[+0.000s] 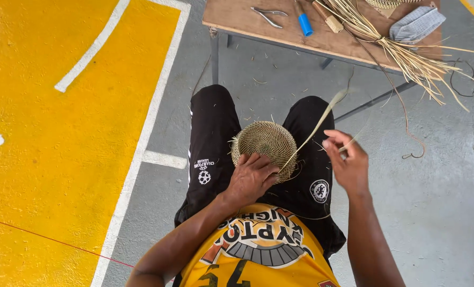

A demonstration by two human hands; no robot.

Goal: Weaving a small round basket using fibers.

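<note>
Left hand (251, 178) grips a round, tightly coiled straw disc (264, 143) on the lap; right hand (347, 159) pinches its thin, pale loose strand (315, 127).

you are seated in a craft workshop set up on a sports-court floor: grey painted concrete floor (433, 212) with a yellow zone (45, 159) and white lines at left. at the top of the frame, a low wooden bench (237, 16) carries pliers (269, 16), a blue-handled tool (304, 22) and a bundle of straw fibres (401, 53). fibre scraps litter the floor beneath it.
</note>
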